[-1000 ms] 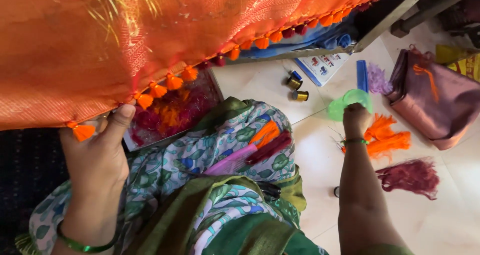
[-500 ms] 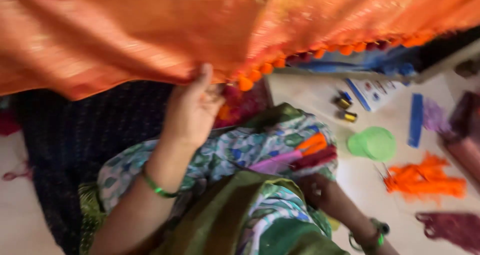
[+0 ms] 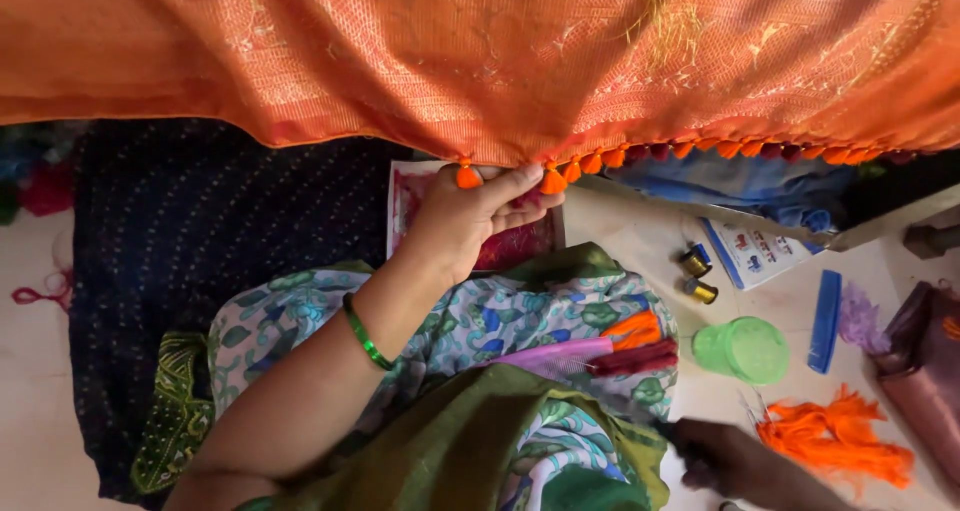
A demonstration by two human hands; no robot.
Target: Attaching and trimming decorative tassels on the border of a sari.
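A wide orange woven cloth (image 3: 450,61) hangs across the top, its lower edge trimmed with small orange and maroon tassels (image 3: 600,161). My left hand (image 3: 470,216), with a green bangle on the wrist, pinches that edge between two tassels. My right hand (image 3: 725,461) is low at the bottom right, blurred, closed on a small dark tool whose kind I cannot tell. It is close to a bundle of orange thread (image 3: 840,441) on the floor. On my lap lie a pink comb (image 3: 545,356) and orange and maroon thread bundles (image 3: 640,343).
A green plastic lid (image 3: 742,349), a blue comb (image 3: 825,321), two small gold thread spools (image 3: 697,276) and a printed card lie on the pale floor at right. A mauve bag (image 3: 925,371) sits at the right edge. A dark dotted cloth (image 3: 200,261) covers the floor at left.
My left hand has slid along the tasselled edge and now pinches it near the middle. My right hand dropped from the green lid to the floor beside the orange thread.
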